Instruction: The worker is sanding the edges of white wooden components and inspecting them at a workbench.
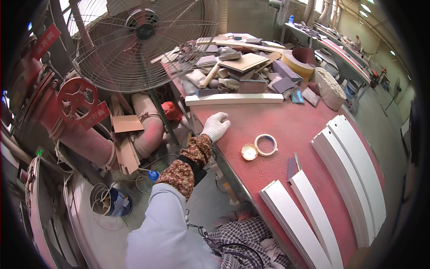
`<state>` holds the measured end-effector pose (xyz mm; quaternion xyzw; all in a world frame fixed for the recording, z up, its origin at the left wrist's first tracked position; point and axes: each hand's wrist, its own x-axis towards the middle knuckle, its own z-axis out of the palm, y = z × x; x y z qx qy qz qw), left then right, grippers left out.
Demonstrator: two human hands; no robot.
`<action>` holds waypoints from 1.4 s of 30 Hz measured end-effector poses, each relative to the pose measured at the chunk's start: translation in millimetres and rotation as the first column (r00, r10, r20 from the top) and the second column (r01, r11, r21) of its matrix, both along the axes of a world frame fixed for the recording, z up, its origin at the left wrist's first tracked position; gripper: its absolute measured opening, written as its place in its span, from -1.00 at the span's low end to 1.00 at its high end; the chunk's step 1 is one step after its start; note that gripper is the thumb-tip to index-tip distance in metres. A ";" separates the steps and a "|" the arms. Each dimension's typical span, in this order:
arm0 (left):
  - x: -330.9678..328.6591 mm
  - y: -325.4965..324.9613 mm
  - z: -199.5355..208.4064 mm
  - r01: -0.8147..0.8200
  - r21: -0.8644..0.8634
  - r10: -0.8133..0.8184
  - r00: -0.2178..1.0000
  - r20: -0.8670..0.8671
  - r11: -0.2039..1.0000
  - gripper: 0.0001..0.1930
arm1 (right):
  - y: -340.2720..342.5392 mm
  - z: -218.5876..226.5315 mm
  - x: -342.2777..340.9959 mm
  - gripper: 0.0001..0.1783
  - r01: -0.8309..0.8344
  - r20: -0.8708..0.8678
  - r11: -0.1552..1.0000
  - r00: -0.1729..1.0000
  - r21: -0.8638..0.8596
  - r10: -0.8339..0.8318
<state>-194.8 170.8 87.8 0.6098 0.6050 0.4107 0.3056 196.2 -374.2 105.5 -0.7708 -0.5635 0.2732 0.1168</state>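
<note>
My left hand [216, 127], in a white knit glove, rests at the left edge of the red, textured tabletop [244, 121]. Its fingers are curled in, and nothing shows in them. Over the forearm runs a brown floral sleeve cover with a dark band. A ring of pale tape [266, 145] lies to the right of the hand, touching a small round container [249, 152] with whitish contents. My right hand cannot be made out. Nearer me are two long white strips [293, 219] [316, 215], beside a small grey-purple block [291, 168].
White curved panels [349, 175] lie along the table's right side. A white bar [234, 99] fronts a heap of sanding blocks, pads and abrasive rolls [299, 62]. A large caged fan [145, 36], red pipes [85, 139] and a bucket [117, 202] stand at left.
</note>
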 end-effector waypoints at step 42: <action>-17.3 -231.2 161.1 0.596 0.061 -0.545 0.682 0.487 0.801 -0.49 | 11.0 175.4 -8.6 -0.34 0.457 -0.631 0.732 0.774 0.506 -0.047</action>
